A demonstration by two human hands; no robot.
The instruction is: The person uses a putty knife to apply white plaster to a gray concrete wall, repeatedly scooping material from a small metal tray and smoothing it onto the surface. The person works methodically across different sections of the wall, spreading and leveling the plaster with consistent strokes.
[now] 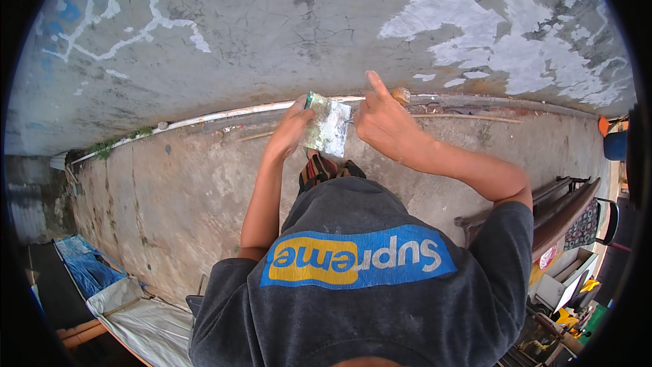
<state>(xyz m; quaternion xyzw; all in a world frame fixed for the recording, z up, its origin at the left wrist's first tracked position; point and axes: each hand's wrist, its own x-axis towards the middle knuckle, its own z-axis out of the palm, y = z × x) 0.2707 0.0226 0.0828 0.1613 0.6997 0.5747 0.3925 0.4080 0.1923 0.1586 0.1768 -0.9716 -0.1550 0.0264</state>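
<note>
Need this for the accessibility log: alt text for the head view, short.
Seen from above, a person's left hand and right hand hold a small crinkled silvery-green wrapper between them, over a worn concrete floor. A white pipe runs along the foot of a cracked, paint-splashed wall; blue tarpaulin lies at lower left.

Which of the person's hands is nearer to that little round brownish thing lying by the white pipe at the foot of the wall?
Right. The right hand is just beside the round brownish thing; the left hand is farther away, across the crumpled sheet that both hands hold.
</note>
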